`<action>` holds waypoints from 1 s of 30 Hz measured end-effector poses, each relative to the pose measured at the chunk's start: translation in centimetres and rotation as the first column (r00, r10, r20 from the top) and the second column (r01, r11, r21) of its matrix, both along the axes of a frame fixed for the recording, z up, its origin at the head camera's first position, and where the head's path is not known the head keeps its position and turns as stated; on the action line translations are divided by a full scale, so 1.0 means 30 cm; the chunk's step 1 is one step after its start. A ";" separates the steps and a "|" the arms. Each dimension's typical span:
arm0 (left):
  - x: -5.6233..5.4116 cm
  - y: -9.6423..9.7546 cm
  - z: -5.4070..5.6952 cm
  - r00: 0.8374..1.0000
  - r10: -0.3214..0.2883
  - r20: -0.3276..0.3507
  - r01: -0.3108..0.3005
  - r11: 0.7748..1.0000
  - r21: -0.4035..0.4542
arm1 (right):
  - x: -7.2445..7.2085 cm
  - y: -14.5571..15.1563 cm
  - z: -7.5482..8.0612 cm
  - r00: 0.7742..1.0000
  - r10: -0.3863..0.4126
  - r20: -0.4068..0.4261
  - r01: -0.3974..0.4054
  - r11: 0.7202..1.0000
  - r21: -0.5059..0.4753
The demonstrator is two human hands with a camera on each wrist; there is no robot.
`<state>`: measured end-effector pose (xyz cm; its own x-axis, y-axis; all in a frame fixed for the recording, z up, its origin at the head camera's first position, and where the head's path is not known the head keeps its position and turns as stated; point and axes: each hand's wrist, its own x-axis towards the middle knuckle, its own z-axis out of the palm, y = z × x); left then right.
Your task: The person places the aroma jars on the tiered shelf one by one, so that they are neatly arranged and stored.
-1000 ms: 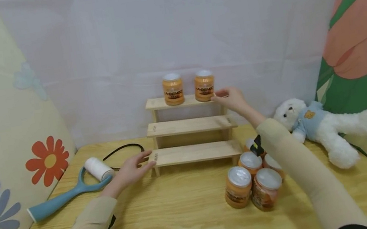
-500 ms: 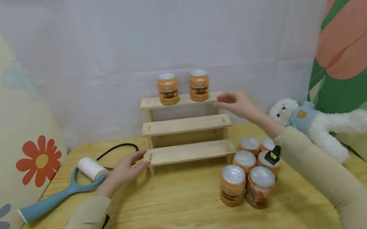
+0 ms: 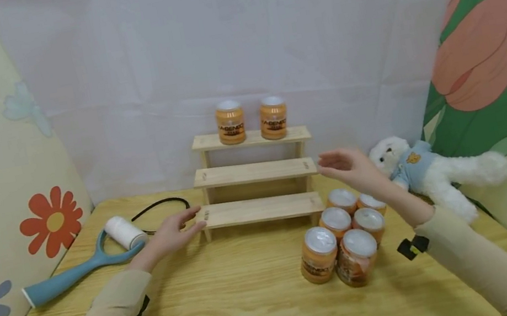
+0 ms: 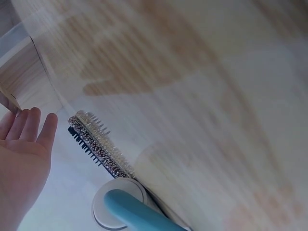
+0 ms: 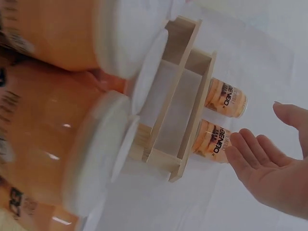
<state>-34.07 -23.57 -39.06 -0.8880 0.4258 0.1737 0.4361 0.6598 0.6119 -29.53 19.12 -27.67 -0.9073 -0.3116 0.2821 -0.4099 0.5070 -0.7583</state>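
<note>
My left hand (image 3: 172,235) has its fingertips at the left end of the bottom step of a three-tier wooden stand (image 3: 256,171); whether they touch it cannot be told. On the top step stand two orange jars, a left one (image 3: 230,124) and a right one (image 3: 273,118), upright and a little apart. My right hand (image 3: 355,170), fingers loosely bent and holding nothing, hovers right of the middle step. Below it, several more orange jars (image 3: 319,256) with pale lids cluster on the table. The right wrist view shows the right palm (image 5: 269,178) with nothing in it.
A blue-handled lint roller (image 3: 72,278) lies on the left, beside a thin black loop (image 3: 160,202). In the left wrist view the loop is a glittery toothed band (image 4: 98,144). A white plush toy (image 3: 437,174) lies at right. A white cloth hangs behind.
My right hand has left the right jar on the top step and moved right and down, beside the middle step. The left hand stays by the bottom step. The view has shifted slightly.
</note>
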 end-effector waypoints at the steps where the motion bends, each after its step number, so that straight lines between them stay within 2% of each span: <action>1: 0.000 0.001 0.000 1.000 0.000 0.002 0.000 1.000 0.000 | 0.015 0.011 -0.008 1.000 0.005 0.000 -0.005 1.000 -0.002; 8: 0.004 0.005 0.002 1.000 0.000 0.010 0.000 1.000 0.004 | 0.108 0.066 -0.065 1.000 0.006 -0.027 -0.006 1.000 -0.001; 12: 0.007 0.002 0.004 1.000 0.006 -0.008 -0.006 1.000 0.002 | 0.136 0.076 -0.100 1.000 0.028 0.006 -0.028 0.999 -0.033; 16: 0.005 0.000 0.002 1.000 0.005 -0.015 -0.005 1.000 -0.012 | 0.151 0.091 -0.145 0.995 0.085 0.053 -0.082 0.994 -0.070; 19: 0.000 0.003 -0.003 1.000 0.002 -0.005 -0.002 1.000 -0.016 | 0.162 0.106 -0.177 0.988 0.147 0.050 -0.143 0.987 -0.078; 23: -0.002 0.007 -0.006 1.000 0.000 -0.001 0.000 1.000 -0.010 | 0.180 0.124 -0.200 0.984 0.175 0.040 -0.175 0.985 -0.012; 27: -0.003 0.006 -0.006 1.000 0.001 -0.003 -0.001 1.000 -0.012 | 0.198 0.144 -0.204 0.983 0.170 0.074 -0.176 0.981 0.078; 30: -0.001 0.004 -0.005 1.000 0.002 -0.006 -0.002 1.000 -0.012 | 0.205 0.157 -0.202 0.976 0.201 0.087 -0.210 0.970 0.119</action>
